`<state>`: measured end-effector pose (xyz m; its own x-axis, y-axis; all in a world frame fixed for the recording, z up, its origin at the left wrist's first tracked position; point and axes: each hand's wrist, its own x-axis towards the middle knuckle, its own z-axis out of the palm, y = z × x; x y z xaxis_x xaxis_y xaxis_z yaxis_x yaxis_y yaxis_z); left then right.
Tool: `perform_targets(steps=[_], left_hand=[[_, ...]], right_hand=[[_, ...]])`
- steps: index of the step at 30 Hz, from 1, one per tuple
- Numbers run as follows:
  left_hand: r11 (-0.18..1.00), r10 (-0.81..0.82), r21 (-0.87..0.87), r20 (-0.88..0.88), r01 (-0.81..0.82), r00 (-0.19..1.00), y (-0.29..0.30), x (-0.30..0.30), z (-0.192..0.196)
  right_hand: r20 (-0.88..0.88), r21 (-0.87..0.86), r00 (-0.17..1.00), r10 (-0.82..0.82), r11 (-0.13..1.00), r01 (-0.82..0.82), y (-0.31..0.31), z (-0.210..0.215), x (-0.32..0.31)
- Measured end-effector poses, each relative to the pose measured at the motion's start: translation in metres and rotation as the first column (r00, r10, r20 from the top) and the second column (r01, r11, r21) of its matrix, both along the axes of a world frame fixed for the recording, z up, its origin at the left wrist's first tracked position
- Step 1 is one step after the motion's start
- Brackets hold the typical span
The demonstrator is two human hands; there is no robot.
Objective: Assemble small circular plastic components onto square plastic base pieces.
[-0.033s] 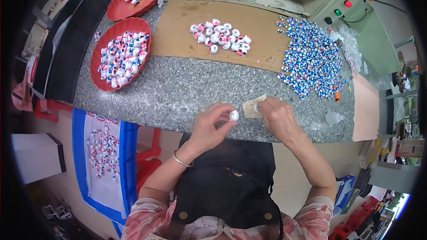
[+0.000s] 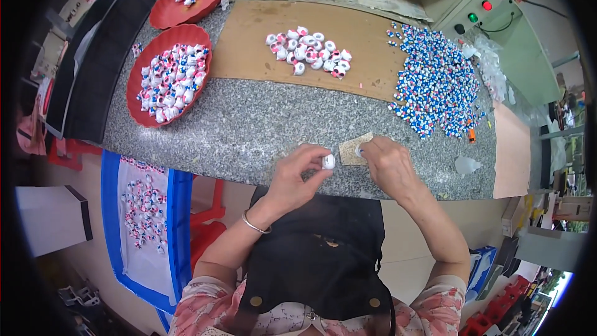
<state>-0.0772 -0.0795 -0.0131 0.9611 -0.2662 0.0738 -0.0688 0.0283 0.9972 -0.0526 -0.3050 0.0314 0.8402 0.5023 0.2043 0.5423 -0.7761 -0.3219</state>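
Work appeared partway along: the near red bowl at the far left held many pieces showing white, pink and blue, seemingly already joined, while loose white-and-pink pieces on the cardboard and a broad heap of small blue-and-white parts at the right seemed left to do. The white piece was at the table's near edge, pinched between thumb and fingers of the left hand. Just right of it, apart, the right hand pinched something small and whitish, unclear, over a speckled tan pad.
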Motion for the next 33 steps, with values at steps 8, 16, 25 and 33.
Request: perform_targets(steps=[8,16,25,33], left_hand=[[0.994,0.042,0.087,0.242,-0.065,0.969,-0.022,0.006,-0.005],[0.997,-0.058,0.068,0.3,0.039,0.952,-0.028,0.0,0.002],[0.889,-0.43,-0.256,-0.186,0.379,0.883,-0.018,0.008,0.016],[0.878,-0.469,-0.296,-0.378,0.375,0.798,-0.017,0.004,-0.009]], right_hand=[[-0.52,0.543,0.842,-0.147,0.703,0.459,-0.004,0.001,-0.017],[-0.788,0.57,0.611,0.079,0.472,0.673,0.003,0.006,-0.04],[-0.294,0.606,0.956,0.001,0.773,0.185,0.006,0.023,-0.045],[-0.362,0.58,0.927,-0.093,0.757,0.302,0.007,-0.009,-0.061]])
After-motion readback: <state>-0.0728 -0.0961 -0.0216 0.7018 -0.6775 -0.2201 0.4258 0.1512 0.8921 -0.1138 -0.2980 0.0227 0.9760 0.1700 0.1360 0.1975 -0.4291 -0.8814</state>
